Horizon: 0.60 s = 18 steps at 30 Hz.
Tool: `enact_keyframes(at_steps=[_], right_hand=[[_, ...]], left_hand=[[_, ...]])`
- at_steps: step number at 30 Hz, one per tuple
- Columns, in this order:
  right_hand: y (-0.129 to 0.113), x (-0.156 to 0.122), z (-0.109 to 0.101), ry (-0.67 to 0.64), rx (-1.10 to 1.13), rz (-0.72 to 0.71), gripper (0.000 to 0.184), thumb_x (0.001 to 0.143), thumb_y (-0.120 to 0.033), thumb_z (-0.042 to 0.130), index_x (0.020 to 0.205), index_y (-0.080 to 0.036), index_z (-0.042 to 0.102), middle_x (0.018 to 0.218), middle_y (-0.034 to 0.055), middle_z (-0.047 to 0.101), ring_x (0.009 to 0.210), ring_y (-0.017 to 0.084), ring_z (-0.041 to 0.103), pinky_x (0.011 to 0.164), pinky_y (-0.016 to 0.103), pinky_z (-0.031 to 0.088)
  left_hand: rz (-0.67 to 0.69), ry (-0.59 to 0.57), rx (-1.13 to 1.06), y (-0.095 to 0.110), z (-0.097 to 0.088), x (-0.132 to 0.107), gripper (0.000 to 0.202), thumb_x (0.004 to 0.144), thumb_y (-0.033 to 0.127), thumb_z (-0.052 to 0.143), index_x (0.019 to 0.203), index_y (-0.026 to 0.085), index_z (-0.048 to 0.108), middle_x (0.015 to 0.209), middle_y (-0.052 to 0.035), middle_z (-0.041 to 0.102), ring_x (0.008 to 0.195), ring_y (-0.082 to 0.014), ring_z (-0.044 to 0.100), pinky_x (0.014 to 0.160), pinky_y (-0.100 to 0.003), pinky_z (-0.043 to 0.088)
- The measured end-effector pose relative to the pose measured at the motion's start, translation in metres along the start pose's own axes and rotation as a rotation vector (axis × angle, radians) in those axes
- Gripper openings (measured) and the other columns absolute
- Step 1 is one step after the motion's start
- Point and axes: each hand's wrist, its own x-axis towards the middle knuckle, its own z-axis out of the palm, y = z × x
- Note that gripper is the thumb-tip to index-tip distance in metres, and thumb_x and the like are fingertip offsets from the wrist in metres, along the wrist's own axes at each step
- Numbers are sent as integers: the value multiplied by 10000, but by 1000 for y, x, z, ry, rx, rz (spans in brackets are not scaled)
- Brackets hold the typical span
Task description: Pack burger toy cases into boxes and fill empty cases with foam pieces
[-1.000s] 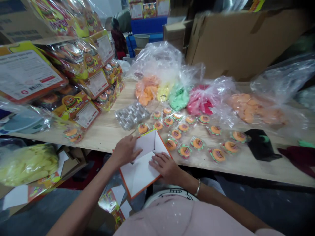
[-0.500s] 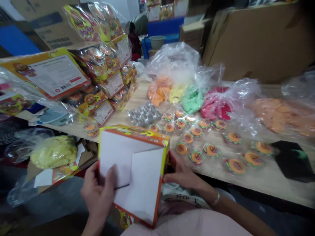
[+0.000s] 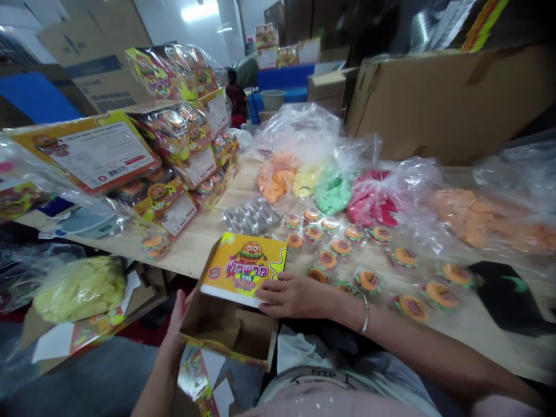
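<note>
A cardboard display box (image 3: 230, 333) is held in front of me, its brown inside facing up. Its printed yellow flap (image 3: 243, 260), with a burger cartoon and pink lettering, stands up at the far side. My left hand (image 3: 177, 324) is closed on the box's left wall, thumb outside; its other fingers are mostly hidden. My right hand (image 3: 289, 295) lies over the flap's lower right corner, fingers stretched out across the printed face; its thumb is hidden. Just beyond the box, several wrapped burger-shaped sweets (image 3: 369, 280) lie on the table (image 3: 208, 240).
Filled display boxes (image 3: 174, 205) in clear wrap are stacked at the left. Bags of orange, green (image 3: 332, 194) and red pieces (image 3: 373, 200) stand along the back. A silver tray (image 3: 251, 215) lies mid-table. A bag of yellow pieces (image 3: 82, 286) sits lower left. A large carton (image 3: 447, 107) stands behind.
The box has turned from its white flaps to its open brown inside and printed flap. My right hand has moved from the box's right side onto that flap. My view has tilted up.
</note>
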Motion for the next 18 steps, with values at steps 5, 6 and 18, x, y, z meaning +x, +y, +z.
enact_keyframes(at_steps=[5,6,18], right_hand=[[9,-2,27,-87,47,10,159,969,-165,495,994,-181,650,1257,39,628,1170,172,539,901,312,448],[10,0,30,-102,68,17,161,967,-166,495,986,-181,654,1257,38,628,1179,175,533,927,320,441],[-1,43,44,-108,271,443,751,766,-261,657,1452,-177,364,1545,194,281,1438,383,188,1096,606,237]], left_hand=[[-86,-141,15,-16,-3,8,892,577,580,787,1342,218,505,1252,-121,657,1219,-377,554,1022,-469,461],[-62,-150,67,-16,-2,4,903,589,505,807,1376,219,467,1282,-126,638,1234,-369,545,1038,-463,449],[201,-42,533,-15,19,-2,692,530,175,488,1208,100,605,1262,-128,650,1279,-316,509,1112,-478,361]])
